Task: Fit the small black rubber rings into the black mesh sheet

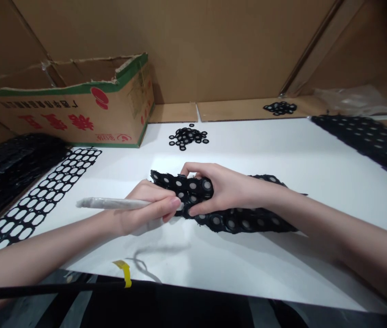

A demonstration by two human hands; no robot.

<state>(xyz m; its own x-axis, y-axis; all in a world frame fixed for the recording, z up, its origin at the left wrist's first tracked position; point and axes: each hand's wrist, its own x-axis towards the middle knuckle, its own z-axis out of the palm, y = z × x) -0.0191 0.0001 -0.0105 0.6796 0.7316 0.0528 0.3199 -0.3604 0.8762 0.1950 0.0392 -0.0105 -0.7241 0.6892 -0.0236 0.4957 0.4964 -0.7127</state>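
Note:
My left hand (145, 210) grips a thin white stick-like tool (111, 203), its tip pressed against a black rubber sheet of rings (248, 221) that still holds pale round inserts. My right hand (221, 189) is closed over the left end of that sheet, bunching it up on the white table (265, 150). The two hands almost touch at the sheet's folded end.
A pile of loose black rings (188, 135) lies behind the hands, another pile (280, 108) further back right. Emptied black mesh strips (36, 200) lie at the left, more sheets (371, 136) at the right. An open cardboard box (77, 107) stands at the back left. Cardboard walls surround the table.

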